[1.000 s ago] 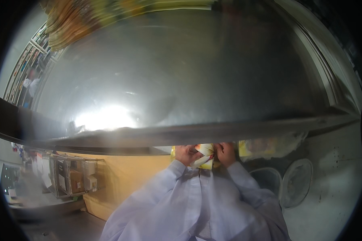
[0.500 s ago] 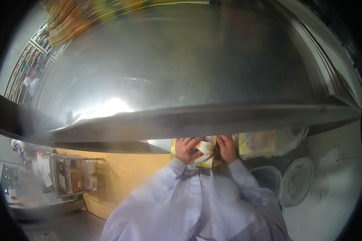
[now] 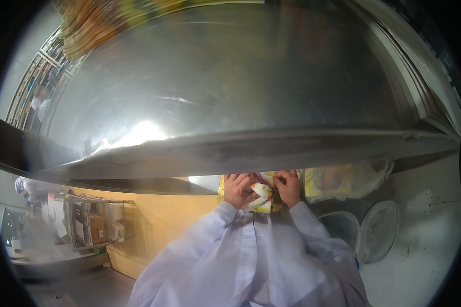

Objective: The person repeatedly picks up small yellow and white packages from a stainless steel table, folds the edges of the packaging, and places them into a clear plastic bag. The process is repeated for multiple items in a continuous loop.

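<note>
In front of my chest, below the metal shelf's edge, my left hand (image 3: 238, 191) is closed on a yellow and white printed packet (image 3: 262, 191) that looks thin and flexible. Its near end bends up between my hands. My right hand (image 3: 289, 188) has its thumb and fingers pinched together at the packet's far right side. More yellow printed packaging lies beneath and beside my left hand. The shelf edge cuts off the view just past my fingers. Beside my right hand sits a clear plastic bag (image 3: 371, 179) with yellow printed packets (image 3: 329, 180) inside.
A broad metal shelf (image 3: 230, 87) spans the view above my hands, with stacked packets (image 3: 89, 28) at its far left. Clear tubs (image 3: 378, 231) stand at lower right. Leftward are a yellow-tan surface (image 3: 164, 220), a wire rack with boxes (image 3: 98, 227) and people in white clothing.
My right hand's fingers have drawn inward and pinched at the packet's far side, where they lay straighter before. More of the white printed part shows there. My left hand has barely moved.
</note>
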The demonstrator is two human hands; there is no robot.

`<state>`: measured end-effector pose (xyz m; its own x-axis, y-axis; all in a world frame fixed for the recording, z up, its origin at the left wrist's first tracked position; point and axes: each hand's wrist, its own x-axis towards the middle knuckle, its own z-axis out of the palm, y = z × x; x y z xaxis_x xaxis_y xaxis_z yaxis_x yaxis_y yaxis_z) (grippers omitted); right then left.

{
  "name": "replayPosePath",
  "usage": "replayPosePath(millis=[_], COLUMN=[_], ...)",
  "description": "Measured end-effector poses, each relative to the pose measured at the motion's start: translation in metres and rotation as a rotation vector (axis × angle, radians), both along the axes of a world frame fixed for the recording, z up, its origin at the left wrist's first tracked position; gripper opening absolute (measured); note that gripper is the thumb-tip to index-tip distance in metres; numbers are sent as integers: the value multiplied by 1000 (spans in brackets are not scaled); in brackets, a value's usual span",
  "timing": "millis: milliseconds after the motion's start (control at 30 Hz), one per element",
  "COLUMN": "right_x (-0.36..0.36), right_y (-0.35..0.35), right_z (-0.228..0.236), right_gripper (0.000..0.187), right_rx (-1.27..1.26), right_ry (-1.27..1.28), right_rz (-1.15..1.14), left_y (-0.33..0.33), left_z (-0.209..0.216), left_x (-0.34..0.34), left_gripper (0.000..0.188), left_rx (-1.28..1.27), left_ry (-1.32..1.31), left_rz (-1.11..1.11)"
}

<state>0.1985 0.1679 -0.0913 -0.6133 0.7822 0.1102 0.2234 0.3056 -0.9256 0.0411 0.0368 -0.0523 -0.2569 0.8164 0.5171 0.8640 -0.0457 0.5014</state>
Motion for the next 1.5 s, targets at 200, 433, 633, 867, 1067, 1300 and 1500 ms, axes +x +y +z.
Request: replayPosePath(millis=[200, 433, 633, 867, 1067, 1300, 1500], right_x=[-1, -1, 0, 14, 17, 12, 16], right_y=[1, 2, -13, -6, -1, -3, -11], right_z=[-7, -10, 34, 26, 0, 13, 6], right_gripper=[9, 14, 5, 13, 23, 44, 37], right_rx=[-14, 14, 485, 385, 567, 467, 610], right_ry=[-7, 33, 30, -8, -156, -164, -133], right_rz=[-23, -95, 87, 202, 33, -74, -28], left_y=[2, 1, 3, 7, 4, 6, -4], left_z=[-4, -3, 6, 12, -10, 21, -20], left_x=[2, 7, 6, 1, -1, 12, 3], left_gripper=[44, 47, 43, 43, 23, 18, 36], left_rx=[3, 22, -1, 54, 76, -144, -296], left_ry=[-3, -30, 21, -109, -352, -518, -490], left_rz=[31, 54, 62, -21, 75, 127, 107])
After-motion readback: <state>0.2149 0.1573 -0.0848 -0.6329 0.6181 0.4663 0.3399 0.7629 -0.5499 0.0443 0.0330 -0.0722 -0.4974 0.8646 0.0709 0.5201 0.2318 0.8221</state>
